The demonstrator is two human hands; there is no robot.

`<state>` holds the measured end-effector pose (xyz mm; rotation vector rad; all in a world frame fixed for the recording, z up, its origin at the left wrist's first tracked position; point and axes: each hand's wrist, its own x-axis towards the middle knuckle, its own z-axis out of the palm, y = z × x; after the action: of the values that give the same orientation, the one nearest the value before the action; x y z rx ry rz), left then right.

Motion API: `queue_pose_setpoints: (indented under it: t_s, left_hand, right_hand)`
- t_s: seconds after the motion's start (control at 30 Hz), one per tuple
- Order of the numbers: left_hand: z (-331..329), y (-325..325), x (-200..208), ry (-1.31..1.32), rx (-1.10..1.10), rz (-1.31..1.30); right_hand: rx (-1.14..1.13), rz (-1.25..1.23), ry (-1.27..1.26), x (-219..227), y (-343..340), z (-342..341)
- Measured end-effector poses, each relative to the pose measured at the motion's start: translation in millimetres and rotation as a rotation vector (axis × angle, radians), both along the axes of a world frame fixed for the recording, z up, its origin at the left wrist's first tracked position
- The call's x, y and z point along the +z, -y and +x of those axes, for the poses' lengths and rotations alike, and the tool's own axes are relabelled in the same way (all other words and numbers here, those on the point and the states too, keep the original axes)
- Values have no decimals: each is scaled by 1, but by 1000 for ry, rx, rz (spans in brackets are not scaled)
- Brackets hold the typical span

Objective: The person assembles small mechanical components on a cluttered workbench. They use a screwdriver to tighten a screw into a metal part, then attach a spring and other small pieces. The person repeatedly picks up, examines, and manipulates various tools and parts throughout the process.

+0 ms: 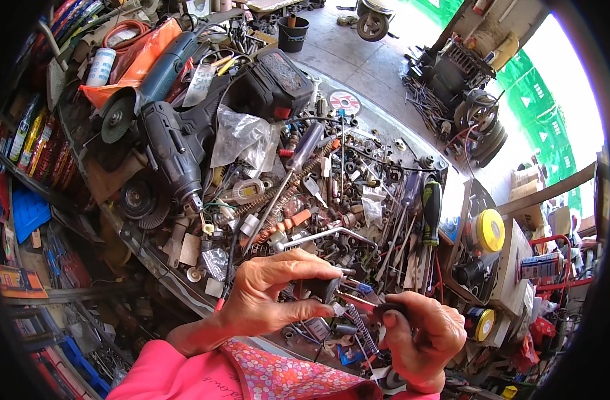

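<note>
My left hand [261,297] pinches a small dark round part [319,288] between thumb and fingers, just above the cluttered bench. What kind of part it is, I cannot make out. Opposite it, my right hand [426,333] is closed on the dark handle of what looks like a small screwdriver [389,309]. Its thin shaft points left toward the dark part; whether the tip touches it is hard to tell. Below the hands lie a coil spring [361,327] and loose hardware. A bent metal rod [331,232] lies just beyond my left fingers.
A black cordless impact wrench [178,143] and a blue angle grinder [165,67] lie at the left. A screwdriver with a green-black handle [430,207] stands right of the pile. Yellow-lidded containers [489,231] are at the right, a black bucket [293,35] beyond the bench.
</note>
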<state>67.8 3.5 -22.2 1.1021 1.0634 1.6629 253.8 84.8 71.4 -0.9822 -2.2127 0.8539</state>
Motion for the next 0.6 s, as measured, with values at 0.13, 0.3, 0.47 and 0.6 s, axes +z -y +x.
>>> queue_pose_setpoints:
  t_s: [0.13,0.3,0.47,0.6]
  left_hand:
    - [3,2,3,-22,2,1]
    - [6,2,14,-251,95,95]
    - [4,5,21,-324,108,108]
    - [6,7,24,-298,65,117]
  right_hand:
    - [-31,-284,-38,4,0,4]
    - [-99,-630,-115,7,-1,9]
    - [231,162,79,0,-12,12]
    - [-68,-556,-121,10,2,10]
